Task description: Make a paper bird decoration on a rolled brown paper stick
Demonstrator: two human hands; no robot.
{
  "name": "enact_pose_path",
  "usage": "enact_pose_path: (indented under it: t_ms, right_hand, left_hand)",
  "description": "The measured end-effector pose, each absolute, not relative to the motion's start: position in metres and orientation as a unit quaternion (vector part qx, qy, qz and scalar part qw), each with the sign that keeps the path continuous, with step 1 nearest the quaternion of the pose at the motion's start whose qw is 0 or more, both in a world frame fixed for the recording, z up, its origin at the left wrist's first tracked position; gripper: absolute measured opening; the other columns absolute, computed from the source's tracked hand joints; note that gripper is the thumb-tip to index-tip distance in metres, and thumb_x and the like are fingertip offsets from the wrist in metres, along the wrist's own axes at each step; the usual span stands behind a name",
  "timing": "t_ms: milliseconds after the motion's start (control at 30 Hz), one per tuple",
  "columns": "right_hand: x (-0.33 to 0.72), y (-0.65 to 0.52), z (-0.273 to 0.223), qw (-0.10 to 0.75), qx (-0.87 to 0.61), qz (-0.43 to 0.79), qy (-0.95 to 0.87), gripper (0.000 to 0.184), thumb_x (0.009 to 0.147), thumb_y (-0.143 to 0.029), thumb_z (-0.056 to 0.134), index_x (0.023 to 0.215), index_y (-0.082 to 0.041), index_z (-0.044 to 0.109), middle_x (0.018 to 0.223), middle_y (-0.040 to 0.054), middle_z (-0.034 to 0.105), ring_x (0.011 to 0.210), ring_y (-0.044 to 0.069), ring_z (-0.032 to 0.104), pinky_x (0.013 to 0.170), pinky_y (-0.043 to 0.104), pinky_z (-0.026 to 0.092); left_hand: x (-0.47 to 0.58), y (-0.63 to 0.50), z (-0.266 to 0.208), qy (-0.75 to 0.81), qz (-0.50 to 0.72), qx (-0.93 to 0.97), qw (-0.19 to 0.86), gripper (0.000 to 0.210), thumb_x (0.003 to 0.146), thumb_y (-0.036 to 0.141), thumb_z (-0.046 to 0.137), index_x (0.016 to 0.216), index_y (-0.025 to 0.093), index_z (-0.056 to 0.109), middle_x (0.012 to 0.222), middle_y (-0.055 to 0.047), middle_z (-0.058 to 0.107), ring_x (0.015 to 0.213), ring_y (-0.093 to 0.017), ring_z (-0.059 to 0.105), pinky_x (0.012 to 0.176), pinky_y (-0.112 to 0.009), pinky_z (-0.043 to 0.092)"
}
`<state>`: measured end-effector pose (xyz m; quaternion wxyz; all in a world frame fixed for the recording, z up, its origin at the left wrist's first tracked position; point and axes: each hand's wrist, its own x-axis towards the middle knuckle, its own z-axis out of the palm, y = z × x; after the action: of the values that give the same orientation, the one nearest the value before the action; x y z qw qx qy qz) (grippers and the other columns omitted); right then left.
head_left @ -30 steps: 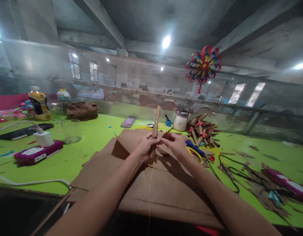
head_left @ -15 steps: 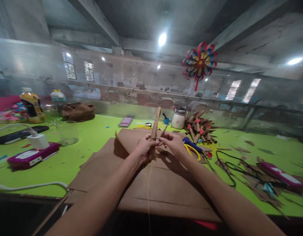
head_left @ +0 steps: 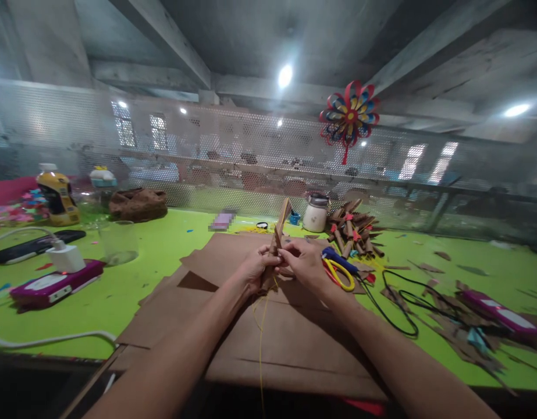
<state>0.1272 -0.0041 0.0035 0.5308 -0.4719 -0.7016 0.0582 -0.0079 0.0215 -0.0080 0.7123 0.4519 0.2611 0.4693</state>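
Observation:
My left hand is closed round the lower part of an upright brown paper roll. Pinched by my right hand, a smaller pointed paper piece lies against the front of that roll. The fingertips of both hands meet there and hide where the pieces join. A thin yellow thread hangs from below the hands towards the front edge. Beneath them are brown paper sheets, stacked unevenly on the green table.
Yellow-handled scissors and a blue-handled tool lie right of my right hand. Behind are a pile of paper rolls and a lidded jar. A clear cup and purple power strip stand left. Black cable loops at right.
My right hand has moved slightly left, bringing the small pointed piece from beside the roll to against its front. The roll tilts a little more to the right.

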Motion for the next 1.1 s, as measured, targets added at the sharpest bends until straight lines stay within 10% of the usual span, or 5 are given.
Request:
enact_pose_path:
  t_ms: [367, 1100]
  right_hand:
    - [0.149, 0.001, 0.023, 0.650, -0.377, 0.391, -0.531, 0.031, 0.058, -0.042, 0.075, 0.067, -0.014, 0.065, 0.058, 0.0011, 0.061, 0.049, 0.010, 0.052, 0.046, 0.024, 0.042]
    - [0.142, 0.001, 0.014, 0.629, -0.431, 0.196, -0.616, 0.024, 0.070, -0.039, 0.066, 0.070, -0.015, 0.067, 0.054, -0.0020, 0.055, 0.048, 0.010, 0.046, 0.047, 0.023, 0.037]
  left_hand:
    - [-0.008, 0.013, 0.000, 0.259, 0.453, 0.492, 0.697, 0.015, 0.071, 0.015, 0.061, 0.085, 0.011, 0.057, 0.075, -0.008, 0.064, 0.055, -0.009, 0.057, 0.049, -0.019, 0.042]
    - [-0.004, 0.012, -0.007, 0.270, 0.453, 0.538, 0.657, 0.022, 0.072, 0.025, 0.066, 0.088, 0.011, 0.060, 0.071, -0.006, 0.062, 0.052, -0.008, 0.054, 0.050, -0.019, 0.039]
